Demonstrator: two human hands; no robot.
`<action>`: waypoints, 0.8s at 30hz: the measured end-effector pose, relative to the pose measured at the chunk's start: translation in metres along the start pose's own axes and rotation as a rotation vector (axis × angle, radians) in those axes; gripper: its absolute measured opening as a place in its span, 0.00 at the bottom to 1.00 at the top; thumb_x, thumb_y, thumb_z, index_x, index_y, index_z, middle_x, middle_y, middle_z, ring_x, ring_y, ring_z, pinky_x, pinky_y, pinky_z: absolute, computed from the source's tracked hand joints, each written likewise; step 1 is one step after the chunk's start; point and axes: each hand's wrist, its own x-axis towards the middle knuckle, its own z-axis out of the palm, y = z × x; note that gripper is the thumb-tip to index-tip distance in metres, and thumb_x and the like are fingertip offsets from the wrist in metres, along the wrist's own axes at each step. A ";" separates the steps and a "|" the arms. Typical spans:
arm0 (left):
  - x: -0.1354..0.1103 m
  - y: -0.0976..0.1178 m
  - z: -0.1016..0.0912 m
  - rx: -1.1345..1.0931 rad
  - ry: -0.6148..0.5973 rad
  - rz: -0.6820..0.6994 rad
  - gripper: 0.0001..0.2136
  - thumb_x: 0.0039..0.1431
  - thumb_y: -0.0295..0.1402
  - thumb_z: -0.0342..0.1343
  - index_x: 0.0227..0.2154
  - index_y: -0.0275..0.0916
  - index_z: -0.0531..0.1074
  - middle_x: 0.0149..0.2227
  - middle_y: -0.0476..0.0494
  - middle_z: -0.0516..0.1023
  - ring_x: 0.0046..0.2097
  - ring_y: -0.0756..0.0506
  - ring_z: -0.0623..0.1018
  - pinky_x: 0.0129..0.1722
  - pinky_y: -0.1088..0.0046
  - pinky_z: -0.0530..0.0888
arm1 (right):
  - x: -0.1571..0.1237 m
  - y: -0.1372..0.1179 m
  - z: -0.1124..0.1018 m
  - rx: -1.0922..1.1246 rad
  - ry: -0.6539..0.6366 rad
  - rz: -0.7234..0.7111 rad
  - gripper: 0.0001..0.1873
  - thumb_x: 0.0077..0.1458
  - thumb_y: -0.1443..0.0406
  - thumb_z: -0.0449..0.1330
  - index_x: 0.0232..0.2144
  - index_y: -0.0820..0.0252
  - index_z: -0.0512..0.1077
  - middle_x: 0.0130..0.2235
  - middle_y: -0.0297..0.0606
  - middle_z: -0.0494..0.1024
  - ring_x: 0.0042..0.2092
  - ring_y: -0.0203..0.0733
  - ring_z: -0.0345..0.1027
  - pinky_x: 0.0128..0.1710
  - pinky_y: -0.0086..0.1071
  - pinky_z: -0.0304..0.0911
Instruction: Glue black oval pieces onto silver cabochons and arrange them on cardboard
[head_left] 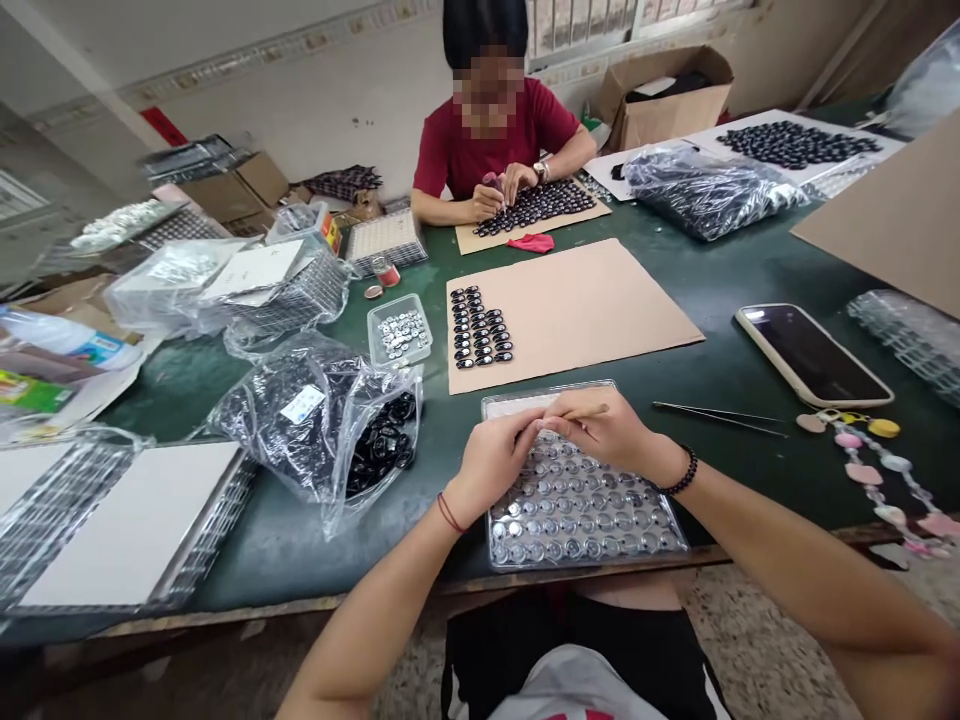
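My left hand [487,465] and my right hand [611,428] meet fingertip to fingertip above a clear plastic blister tray [585,510]. The tray's round pockets hold rows of small shiny round pieces. From my closed right hand sticks out a thin tan wooden stick [589,411]. My left fingers are pinched together; whatever lies between them is too small and hidden to tell. Just beyond the tray lies a cardboard sheet [577,310], with rows of black oval pieces [478,330] along its left side.
Left of the cardboard are a tub of small metal parts [400,332] and an open bag of black pieces [315,420]. Tweezers [720,415], a phone [814,355] and a beaded strap [870,465] lie right. Across the table a co-worker [495,140] handles similar black pieces.
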 end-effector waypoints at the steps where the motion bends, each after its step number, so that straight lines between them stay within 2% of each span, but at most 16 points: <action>1: -0.001 -0.001 0.000 0.003 0.024 0.001 0.13 0.58 0.36 0.46 0.44 0.46 0.72 0.41 0.46 0.77 0.41 0.44 0.76 0.38 0.72 0.69 | 0.000 0.000 0.001 0.006 0.015 0.002 0.13 0.57 0.61 0.52 0.29 0.61 0.72 0.27 0.38 0.76 0.29 0.36 0.68 0.29 0.28 0.61; 5: -0.002 -0.007 0.000 -0.047 0.108 -0.013 0.10 0.56 0.36 0.50 0.37 0.44 0.74 0.35 0.44 0.78 0.36 0.44 0.76 0.36 0.73 0.67 | -0.001 0.001 0.003 0.025 0.070 0.051 0.11 0.55 0.60 0.54 0.27 0.58 0.72 0.26 0.36 0.75 0.27 0.35 0.67 0.27 0.28 0.61; 9: 0.000 -0.006 0.001 -0.132 0.047 -0.058 0.10 0.56 0.37 0.49 0.27 0.40 0.73 0.23 0.48 0.73 0.26 0.49 0.69 0.28 0.76 0.62 | -0.004 0.001 0.002 0.025 0.098 0.054 0.11 0.55 0.60 0.53 0.26 0.58 0.71 0.24 0.36 0.75 0.26 0.35 0.67 0.27 0.28 0.61; 13: 0.004 -0.002 -0.002 -0.269 0.005 -0.095 0.11 0.55 0.37 0.48 0.22 0.37 0.69 0.21 0.51 0.67 0.25 0.51 0.65 0.26 0.77 0.60 | -0.005 -0.003 0.000 0.075 0.195 0.004 0.13 0.57 0.62 0.51 0.25 0.58 0.70 0.23 0.36 0.74 0.25 0.34 0.66 0.26 0.28 0.61; 16: 0.005 -0.001 -0.004 -0.309 0.093 -0.124 0.11 0.54 0.37 0.50 0.21 0.37 0.68 0.20 0.52 0.66 0.24 0.52 0.63 0.26 0.78 0.60 | -0.005 -0.005 0.000 0.105 0.270 -0.001 0.12 0.56 0.63 0.52 0.23 0.58 0.70 0.21 0.35 0.72 0.23 0.34 0.65 0.24 0.28 0.61; 20: 0.004 -0.002 -0.001 -0.438 0.186 -0.232 0.11 0.53 0.39 0.52 0.24 0.37 0.70 0.21 0.52 0.66 0.23 0.53 0.62 0.25 0.78 0.60 | -0.006 -0.005 0.000 0.122 0.390 0.044 0.10 0.53 0.65 0.55 0.22 0.59 0.70 0.20 0.34 0.72 0.22 0.34 0.65 0.22 0.28 0.61; 24: 0.002 0.000 0.005 -0.600 0.147 -0.322 0.15 0.52 0.41 0.53 0.40 0.39 0.72 0.19 0.54 0.63 0.20 0.55 0.59 0.22 0.79 0.59 | -0.007 -0.004 0.001 0.216 0.509 0.165 0.09 0.53 0.65 0.56 0.22 0.59 0.70 0.21 0.34 0.72 0.22 0.34 0.66 0.22 0.28 0.63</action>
